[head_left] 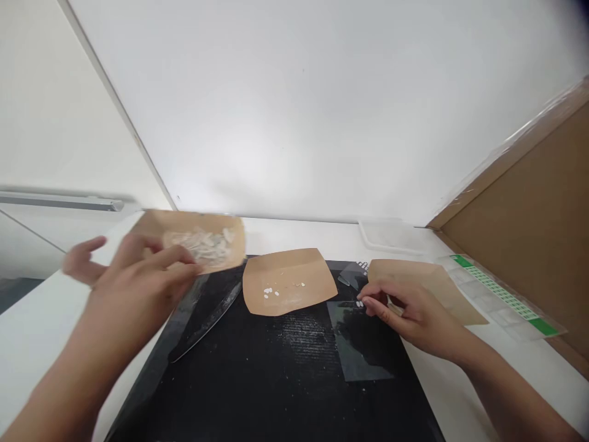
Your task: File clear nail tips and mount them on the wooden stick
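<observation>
My left hand (147, 270) is at the left, blurred, its thumb and forefinger closed at the near edge of a brown paper tray (239, 245). The tray is blurred too and holds a heap of translucent whitish chips (209, 245). My right hand (405, 307) is pinched at the far edge of a clear plastic sheet (363, 344). Two small white pieces (359, 304) show right beneath its fingertips; whether they are gripped is unclear. Between the hands lies a brown paper sheet (289, 276) with a few white bits (268, 291) on it.
A black mat (257, 380) with whitish dust covers the middle of the white table. On it lies a dark curved strip (207, 328). To the right are another brown paper (427, 282), a clear compartment strip with green labels (501, 294), a clear lid (391, 236) and a cardboard wall (529, 209).
</observation>
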Demonstrator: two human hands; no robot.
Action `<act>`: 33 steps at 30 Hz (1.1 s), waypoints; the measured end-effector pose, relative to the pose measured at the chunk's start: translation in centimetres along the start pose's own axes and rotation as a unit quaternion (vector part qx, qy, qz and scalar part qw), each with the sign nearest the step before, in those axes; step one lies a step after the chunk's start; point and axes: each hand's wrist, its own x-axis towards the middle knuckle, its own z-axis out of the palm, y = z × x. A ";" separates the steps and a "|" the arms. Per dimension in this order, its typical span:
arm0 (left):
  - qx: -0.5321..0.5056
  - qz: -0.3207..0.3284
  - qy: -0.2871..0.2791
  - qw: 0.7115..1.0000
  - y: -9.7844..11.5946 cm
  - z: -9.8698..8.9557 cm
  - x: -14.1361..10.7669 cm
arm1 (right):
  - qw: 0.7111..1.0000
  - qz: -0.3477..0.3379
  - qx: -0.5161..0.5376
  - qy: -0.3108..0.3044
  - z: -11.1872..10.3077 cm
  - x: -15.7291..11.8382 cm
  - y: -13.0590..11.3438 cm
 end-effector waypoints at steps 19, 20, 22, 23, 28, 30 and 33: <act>-0.129 0.282 0.093 0.946 14.1 3.8 6.6 | 0.908 0.118 0.396 0.071 4.2 -0.2 -2.2; -0.147 0.285 0.080 0.944 14.3 4.0 6.8 | 0.906 0.125 0.397 0.079 4.3 -0.2 -2.1; -0.203 0.267 0.055 0.940 14.4 4.1 7.1 | 0.904 0.134 0.397 0.087 4.2 -0.3 -1.9; -0.236 0.244 0.047 0.940 14.5 4.1 7.2 | 0.904 0.137 0.397 0.087 4.2 -0.3 -1.9; -0.372 0.080 -0.013 0.924 14.1 3.1 7.6 | 0.898 0.141 0.407 0.089 3.7 -0.6 -2.0; -0.419 0.031 -0.046 0.906 13.8 2.9 7.7 | 0.895 0.141 0.412 0.093 3.6 -0.6 -2.0; -0.454 -0.012 -0.074 0.888 13.5 2.7 7.7 | 0.891 0.142 0.419 0.103 3.5 -0.6 -2.0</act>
